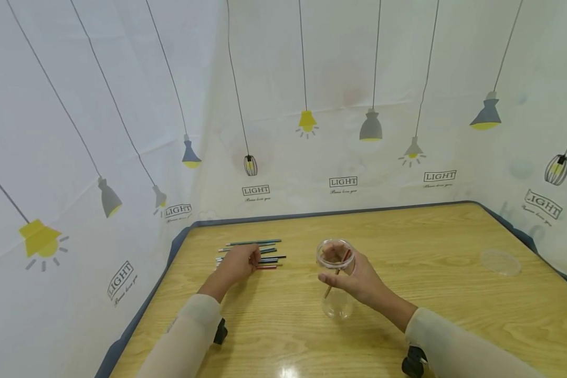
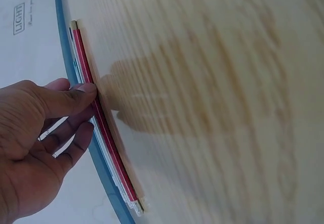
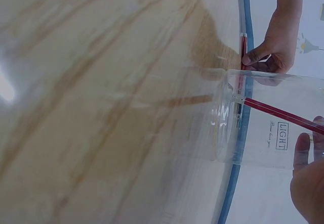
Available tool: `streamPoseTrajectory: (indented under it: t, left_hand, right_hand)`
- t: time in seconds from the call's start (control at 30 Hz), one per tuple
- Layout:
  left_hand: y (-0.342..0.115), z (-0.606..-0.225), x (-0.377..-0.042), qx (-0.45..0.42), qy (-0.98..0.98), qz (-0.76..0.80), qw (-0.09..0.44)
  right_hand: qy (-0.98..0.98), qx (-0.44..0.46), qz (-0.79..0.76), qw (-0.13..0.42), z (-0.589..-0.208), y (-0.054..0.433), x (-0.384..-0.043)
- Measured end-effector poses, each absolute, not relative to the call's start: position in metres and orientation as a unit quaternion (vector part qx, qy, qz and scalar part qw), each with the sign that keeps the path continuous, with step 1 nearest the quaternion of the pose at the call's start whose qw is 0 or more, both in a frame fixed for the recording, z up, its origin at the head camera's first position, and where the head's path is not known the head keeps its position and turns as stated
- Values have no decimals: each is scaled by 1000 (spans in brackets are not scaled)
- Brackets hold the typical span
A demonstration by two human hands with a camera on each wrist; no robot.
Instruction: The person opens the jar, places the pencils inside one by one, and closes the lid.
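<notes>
My left hand (image 1: 237, 264) is at the near side of a group of pencils (image 1: 255, 242) lying on the table. In the left wrist view its thumb and fingers pinch a red pencil (image 2: 108, 135) at the near edge of the group. My right hand (image 1: 365, 282) grips a clear jar (image 1: 338, 310) near its open mouth, thumb in front. The jar stands upright on the table. One red pencil (image 3: 283, 115) leans at a slant inside it. The jar's far side and some of the right fingers show only through the clear wall.
A clear round disc like a lid (image 1: 501, 262) lies flat on the wooden table (image 1: 420, 231) at the right. White sheets printed with lamps (image 1: 307, 121) hang round the table's back and sides. A dark blue band (image 1: 158, 286) runs along the table edge.
</notes>
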State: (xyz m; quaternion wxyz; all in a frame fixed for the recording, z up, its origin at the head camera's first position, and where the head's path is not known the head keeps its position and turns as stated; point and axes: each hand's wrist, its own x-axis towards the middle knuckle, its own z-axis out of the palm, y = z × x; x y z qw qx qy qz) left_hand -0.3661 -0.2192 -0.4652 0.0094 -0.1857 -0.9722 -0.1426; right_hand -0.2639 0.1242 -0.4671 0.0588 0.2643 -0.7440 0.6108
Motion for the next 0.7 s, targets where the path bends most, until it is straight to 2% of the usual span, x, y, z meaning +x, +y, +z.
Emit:
streamPoseTrajectory:
  t: [0.23,0.7]
  left_hand:
    - [-219,-465,-366,-175,-972,-154,-9]
    - [-223,-456,-365,-188,-967,-169,8]
  right_hand:
    - [-745,263,611,55,-466,125,-263]
    - [-740,266,615,55,-467,124,-263]
